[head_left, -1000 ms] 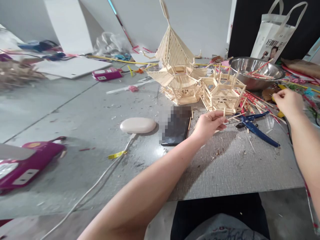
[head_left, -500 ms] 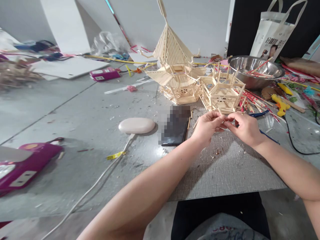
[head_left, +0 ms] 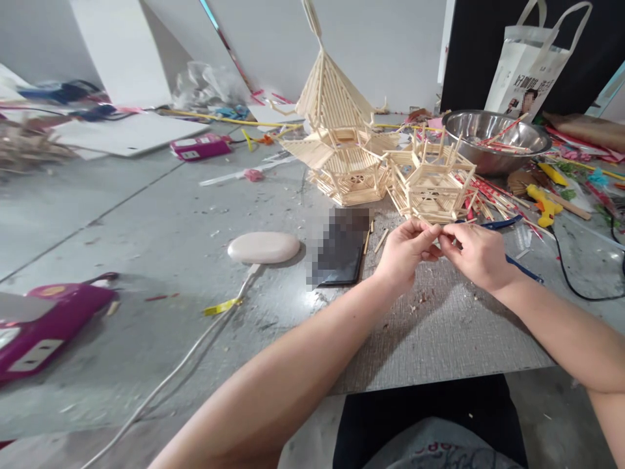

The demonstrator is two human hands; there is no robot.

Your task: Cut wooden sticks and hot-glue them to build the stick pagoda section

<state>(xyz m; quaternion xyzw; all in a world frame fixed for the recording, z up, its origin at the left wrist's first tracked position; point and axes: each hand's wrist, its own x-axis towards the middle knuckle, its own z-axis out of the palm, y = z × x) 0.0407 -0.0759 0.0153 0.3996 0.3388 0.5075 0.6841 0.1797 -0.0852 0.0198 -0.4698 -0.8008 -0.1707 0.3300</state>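
Observation:
My left hand (head_left: pixel 406 251) and my right hand (head_left: pixel 476 254) meet fingertip to fingertip above the grey mat (head_left: pixel 439 332), both pinched on thin wooden sticks (head_left: pixel 436 231) that barely show between the fingers. Just beyond them stands a low hexagonal frame of sticks (head_left: pixel 430 185). Left of the frame rises a taller stick pagoda (head_left: pixel 336 137) with a pointed roof. Blue-handled cutters (head_left: pixel 508 225) lie partly hidden behind my right hand.
A dark phone (head_left: pixel 342 251) and a pale oval case (head_left: pixel 263 247) lie left of my hands. A steel bowl (head_left: pixel 493 140), loose red-and-white sticks (head_left: pixel 493 195), a yellow glue gun (head_left: pixel 544 203) with black cord and a white tote bag (head_left: pixel 530 65) fill the right. Magenta boxes (head_left: pixel 43 322) sit far left.
One second ago my right hand was out by the loose sticks on the right. It came back left to meet my left hand, and both have stayed pinched together since.

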